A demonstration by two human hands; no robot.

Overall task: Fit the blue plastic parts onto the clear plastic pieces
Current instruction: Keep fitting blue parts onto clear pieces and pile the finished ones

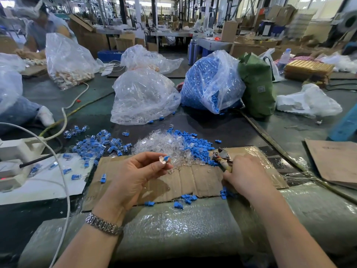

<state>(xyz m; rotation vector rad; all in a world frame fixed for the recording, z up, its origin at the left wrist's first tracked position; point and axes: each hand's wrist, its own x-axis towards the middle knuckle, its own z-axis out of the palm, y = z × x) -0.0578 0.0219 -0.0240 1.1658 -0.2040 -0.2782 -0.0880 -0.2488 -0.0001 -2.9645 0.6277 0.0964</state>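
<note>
Pinching a clear piece (162, 160) with a blue part (166, 157) seemingly half-seated, the left hand (135, 171) hovered; the right hand (245, 175) gripped pliers (222, 156). Finished pairs (98, 145) lay left; loose heap (173, 146) and far bags (210, 82) remained, plenty left.

Glossy clear plastic bags (143, 97); matt brown cardboard sheet (193, 180), creased; shiny metal watch band (103, 226); rusty pliers (222, 156).

clear pieces pile (162, 146) on cardboard (202, 178), loose parts (199, 147) to its right, fitted pieces (100, 144) left, two bags (144, 97) behind
</note>
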